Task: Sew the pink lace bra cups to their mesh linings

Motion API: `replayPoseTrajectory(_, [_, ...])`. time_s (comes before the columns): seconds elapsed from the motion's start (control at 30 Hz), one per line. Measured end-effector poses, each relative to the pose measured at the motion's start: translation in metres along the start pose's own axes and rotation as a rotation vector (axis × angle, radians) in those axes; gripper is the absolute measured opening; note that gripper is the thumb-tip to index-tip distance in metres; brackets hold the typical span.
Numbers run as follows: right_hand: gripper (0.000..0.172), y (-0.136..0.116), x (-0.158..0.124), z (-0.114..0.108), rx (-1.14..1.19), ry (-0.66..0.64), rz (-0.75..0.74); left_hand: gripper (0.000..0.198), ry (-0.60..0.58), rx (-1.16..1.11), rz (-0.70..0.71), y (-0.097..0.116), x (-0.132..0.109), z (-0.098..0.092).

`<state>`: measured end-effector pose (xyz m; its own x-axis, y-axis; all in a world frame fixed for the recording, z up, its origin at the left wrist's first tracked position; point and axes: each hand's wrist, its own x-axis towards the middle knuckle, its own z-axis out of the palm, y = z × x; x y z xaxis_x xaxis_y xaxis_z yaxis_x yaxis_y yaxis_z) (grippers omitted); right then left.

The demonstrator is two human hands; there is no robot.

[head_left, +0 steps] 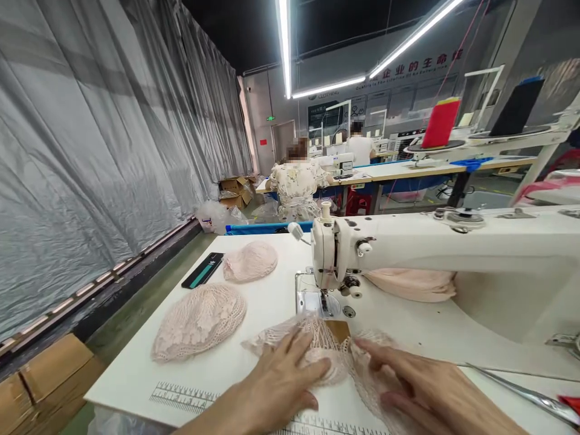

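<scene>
At the lower centre of the frame, the lace piece (334, 366) lies near the presser foot (324, 301), apparently being arranged. It is pressed by the left hand (281, 373), fingers spread; whether it is pinched by the right hand (419, 376) cannot be told. Flat, aligned edges seem called for.

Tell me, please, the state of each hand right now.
Left hand: open, spread on the pale-pink lace fabric.
Right hand: touching lace fabric; grip cannot be told.
</scene>
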<state>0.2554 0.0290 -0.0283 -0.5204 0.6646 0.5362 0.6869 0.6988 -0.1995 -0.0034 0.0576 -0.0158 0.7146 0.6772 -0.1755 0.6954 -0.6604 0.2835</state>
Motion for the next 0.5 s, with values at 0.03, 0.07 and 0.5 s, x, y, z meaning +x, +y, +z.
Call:
replayPoseTrajectory(0.03, [0.049, 0.005, -0.006, 0.006, 0.000, -0.002, 0.028, 0.065, -0.019, 0.029, -0.009, 0.000, 0.001, 0.005])
replayPoseTrajectory(0.07, [0.044, 0.010, -0.012, 0.011, 0.003, -0.026, 0.059, 0.067, -0.017, 0.049, -0.008, -0.001, 0.001, 0.007])
replayPoseTrajectory(0.5, [0.016, 0.014, 0.006, 0.033, 0.050, -0.136, 0.030, 0.034, 0.223, 0.220, 0.134, -0.010, 0.022, -0.002])
